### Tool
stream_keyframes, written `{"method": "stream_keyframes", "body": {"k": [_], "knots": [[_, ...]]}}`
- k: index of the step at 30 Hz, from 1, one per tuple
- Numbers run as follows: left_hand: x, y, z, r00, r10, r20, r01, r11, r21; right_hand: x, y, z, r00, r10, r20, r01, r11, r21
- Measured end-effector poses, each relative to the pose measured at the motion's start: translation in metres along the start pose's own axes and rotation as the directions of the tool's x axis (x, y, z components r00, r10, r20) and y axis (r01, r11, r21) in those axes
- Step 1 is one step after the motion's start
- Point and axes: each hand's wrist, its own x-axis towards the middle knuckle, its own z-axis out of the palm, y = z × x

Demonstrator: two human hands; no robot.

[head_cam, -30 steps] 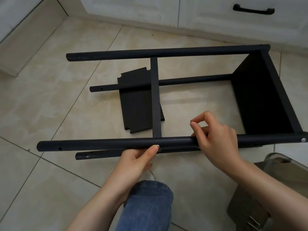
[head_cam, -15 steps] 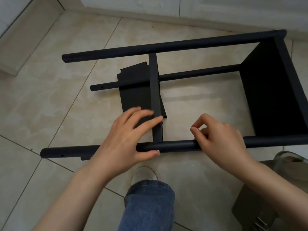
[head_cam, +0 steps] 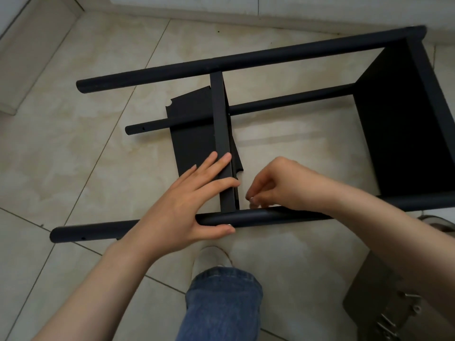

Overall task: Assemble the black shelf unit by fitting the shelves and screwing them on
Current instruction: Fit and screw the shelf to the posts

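Black shelf unit point(head_cam: 246, 60) lies on its side on the tiled floor point(head_cam: 73, 156), poles running L–R in front of the person. The end shelf point(head_cam: 398, 124) sits fitted at the R end. The mid shelf point(head_cam: 220, 114) stands edge-on btwn the far pole and the near pole point(head_cam: 98, 231). A loose shelf panel point(head_cam: 189, 148) lies flat on the tiles under the frame.

L hand point(head_cam: 192, 200) is spread, w/ straight fingers pressed flat across the mid shelf and thumb laid along the near pole's front. R hand point(head_cam: 278, 188) sits just R of that joint, fingertips bunched in a pinch on a small shiny bit point(head_cam: 251, 199), prob. a screw but too tiny to say.

Jeans leg point(head_cam: 221, 303) and pale shoe point(head_cam: 211, 257) show below. A bag w/ hardware point(head_cam: 384, 308) is at bottom R.
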Motion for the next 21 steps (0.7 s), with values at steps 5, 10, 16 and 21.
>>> {"method": "stream_keyframes", "body": {"k": [5, 10, 16, 21], "knots": [[-0.002, 0.002, 0.006, 1.000, -0.014, -0.024, 0.014, 1.000, -0.003, 0.022, -0.009, 0.005, 0.984, -0.076, 0.163, 0.055, 0.991, 0.125], [-0.007, 0.002, 0.015, 0.998, 0.004, -0.057, -0.004, 1.000, 0.003, 0.027, -0.004, 0.011, 0.973, -0.116, 0.198, 0.067, 0.969, 0.239], [-0.013, -0.001, 0.022, 0.996, 0.025, -0.086, -0.023, 0.999, 0.023, 0.023, 0.000, 0.020, 0.962, -0.165, 0.219, 0.095, 0.950, 0.298], [-0.016, -0.002, 0.027, 0.993, 0.041, -0.108, -0.036, 0.999, 0.040, 0.021, 0.004, 0.024, 0.961, -0.153, 0.229, 0.081, 0.952, 0.297]]}}
